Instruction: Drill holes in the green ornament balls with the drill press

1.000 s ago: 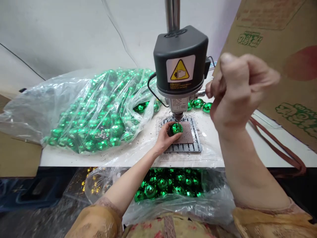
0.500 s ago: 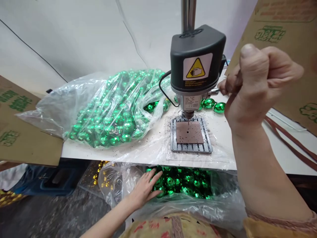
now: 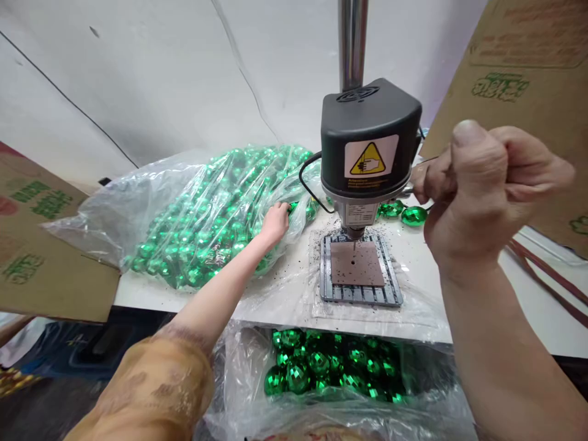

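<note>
My right hand point(image 3: 478, 184) is closed around the feed handle point(image 3: 407, 191) of a small bench drill press point(image 3: 371, 141). Under its thin bit, a brown square board point(image 3: 357, 272) with one hole rests on the slotted metal base point(image 3: 390, 294), nothing else on it but dark shavings. My left hand point(image 3: 276, 222) is at the torn opening of a clear plastic bag point(image 3: 114, 202) full of shiny green faceted balls point(image 3: 239, 239). Its fingers are curled together, and a bit of green shows by the tips; what they grip is hidden.
Below the table edge, an open plastic-lined container point(image 3: 248, 380) holds more green faceted balls point(image 3: 319, 362). Loose green balls point(image 3: 414, 215) lie behind the drill press. Cardboard flaps point(image 3: 50, 245) flank the white table point(image 3: 285, 300) on both sides. A black cable point(image 3: 303, 174) loops beside the drill head.
My left hand has moved up from the balls in the lower container to the bag's opening, its fingers going from spread to curled. My right hand stays on the handle.
</note>
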The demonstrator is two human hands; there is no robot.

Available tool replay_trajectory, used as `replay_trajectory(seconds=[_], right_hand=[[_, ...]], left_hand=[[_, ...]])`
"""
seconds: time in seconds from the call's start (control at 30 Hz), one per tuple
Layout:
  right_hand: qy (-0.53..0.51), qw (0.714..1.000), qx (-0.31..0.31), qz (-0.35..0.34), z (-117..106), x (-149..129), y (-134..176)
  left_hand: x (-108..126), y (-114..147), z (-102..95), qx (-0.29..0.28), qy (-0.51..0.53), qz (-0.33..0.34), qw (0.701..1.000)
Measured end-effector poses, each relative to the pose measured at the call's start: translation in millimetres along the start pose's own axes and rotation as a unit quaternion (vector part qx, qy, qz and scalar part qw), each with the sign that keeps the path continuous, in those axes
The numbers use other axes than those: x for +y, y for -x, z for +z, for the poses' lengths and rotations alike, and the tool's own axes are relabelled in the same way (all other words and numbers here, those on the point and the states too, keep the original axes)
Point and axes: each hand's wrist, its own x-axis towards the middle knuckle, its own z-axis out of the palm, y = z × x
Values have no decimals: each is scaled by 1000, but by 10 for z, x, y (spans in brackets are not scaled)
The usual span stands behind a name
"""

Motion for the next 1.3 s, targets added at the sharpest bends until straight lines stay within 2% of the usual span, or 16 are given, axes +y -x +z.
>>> replay_trajectory(seconds=[0.1,0.2,0.33,0.47,0.57,0.6,0.63,0.7,0.77,0.83,0.87,0.93,1.03,1.1,1.2,1.3], right_hand=[[20,1000,-3,-1,-2,-25,11],[21,1000,-7,-10,-1,-29,17],[23,1000,-3,-5,4,-15,18],[21,1000,-1,-22,7,12,13],[11,1000,5,-24,14,20,15],[4,1000,5,-23,17,19,17],[-4,1000,6,-22,20,18,19],[-19,1000,5,-10,20,17,22],[-31,1000,-1,-3,11,22,18],[-35,999,-10,2,-4,31,9],[-35,999,-15,3,-12,34,4],[-35,999,-23,3,-23,35,-3],[-22,999,-30,6,-25,17,-3],[3,999,-34,10,-21,1,2],[20,999,-40,13,-15,-13,11],[-3,999,-41,15,-14,-11,18]], left_hand=[[-46,-445,104,-60,-43,-59,996],[-79,-566,232,-75,-50,-72,993],[-84,-550,232,-76,-40,-62,994],[-75,-408,-13,-76,-8,-24,997],[-23,-105,-211,-24,128,36,991],[15,33,-247,-2,218,54,974],[64,183,-261,12,323,60,945],[192,482,-217,1,520,32,853],[345,736,-97,-40,657,-20,752],[497,906,61,-73,734,-56,673],[566,958,142,-84,757,-66,644],[682,1004,293,-99,782,-83,609],[790,987,475,-84,784,-114,604],[826,956,563,-50,765,-119,631],[855,919,652,-15,728,-82,680],[869,895,700,-20,722,-43,691]])
